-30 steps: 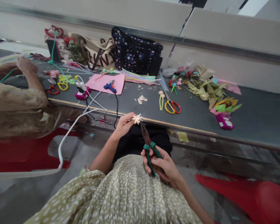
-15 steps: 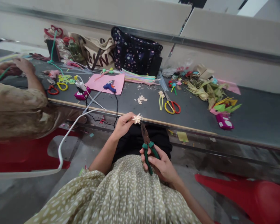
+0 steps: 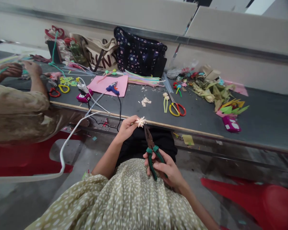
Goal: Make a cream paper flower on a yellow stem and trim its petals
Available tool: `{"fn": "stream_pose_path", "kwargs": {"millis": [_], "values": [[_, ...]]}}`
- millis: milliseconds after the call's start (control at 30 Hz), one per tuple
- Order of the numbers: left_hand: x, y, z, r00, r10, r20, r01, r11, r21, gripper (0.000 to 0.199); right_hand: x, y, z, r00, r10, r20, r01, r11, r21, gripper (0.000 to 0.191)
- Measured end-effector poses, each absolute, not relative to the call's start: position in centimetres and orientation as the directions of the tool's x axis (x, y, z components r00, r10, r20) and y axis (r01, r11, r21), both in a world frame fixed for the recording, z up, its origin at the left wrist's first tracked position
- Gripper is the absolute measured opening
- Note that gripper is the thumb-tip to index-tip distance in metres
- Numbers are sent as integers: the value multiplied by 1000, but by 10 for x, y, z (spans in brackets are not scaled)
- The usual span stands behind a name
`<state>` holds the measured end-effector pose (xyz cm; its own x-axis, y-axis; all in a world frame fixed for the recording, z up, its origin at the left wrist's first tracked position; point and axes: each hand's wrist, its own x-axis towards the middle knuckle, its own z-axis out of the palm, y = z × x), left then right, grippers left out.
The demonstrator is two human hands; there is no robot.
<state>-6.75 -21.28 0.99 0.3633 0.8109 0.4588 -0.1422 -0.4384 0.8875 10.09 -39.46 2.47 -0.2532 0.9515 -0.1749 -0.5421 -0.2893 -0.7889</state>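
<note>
Over my lap, by the table's front edge, my left hand (image 3: pixel 129 127) pinches a small cream flower (image 3: pixel 140 121) with many thin petals. My right hand (image 3: pixel 167 166) is wrapped around the green handles of a pair of long-nose pliers (image 3: pixel 149 140). The pliers' tips are close against the flower's right side; whether they grip a petal is too small to tell. Beyond, on the table, lie cream petal pieces (image 3: pixel 146 102) and a similar flower on pale green stems (image 3: pixel 166 101), beside scissors (image 3: pixel 177 108) with red and yellow handles.
A blue glue gun (image 3: pixel 113 89) rests on pink paper (image 3: pixel 93 83), its black cord hanging over the edge. A white cable (image 3: pixel 61 156) crosses at left, near a co-worker's hands (image 3: pixel 33 68). Bags (image 3: pixel 140 52) stand at the back. Dried husks (image 3: pixel 210 91) lie right, near a purple box (image 3: pixel 231 124).
My hands, the flower and the pliers hold nearly the same position. At left, the co-worker's hands have shifted slightly to the right.
</note>
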Motion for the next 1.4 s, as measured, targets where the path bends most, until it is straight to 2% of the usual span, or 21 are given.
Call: {"fn": "stream_pose_path", "kwargs": {"millis": [400, 733, 1133, 1233, 1400], "values": [[-66, -213, 10, 377, 818, 436, -151, -410, 900, 26, 104, -395, 28, -289, 939, -187, -550, -323, -770, 17], [-66, -214, 9, 390, 816, 426, -170, -391, 905, 26, 101, -396, 23, -242, 947, -212, -577, -316, -753, 15], [-70, -212, 8, 377, 803, 462, -46, -481, 875, 18, 100, -398, 16, -188, 957, -220, -510, -287, -811, 13], [-67, -212, 8, 370, 825, 427, -58, -438, 897, 23, 101, -397, 20, -196, 959, -205, -512, -278, -813, 16], [-63, -210, 1, 308, 882, 356, -210, -302, 930, 24, 103, -396, 28, -232, 956, -181, -537, -281, -796, 18]]}}
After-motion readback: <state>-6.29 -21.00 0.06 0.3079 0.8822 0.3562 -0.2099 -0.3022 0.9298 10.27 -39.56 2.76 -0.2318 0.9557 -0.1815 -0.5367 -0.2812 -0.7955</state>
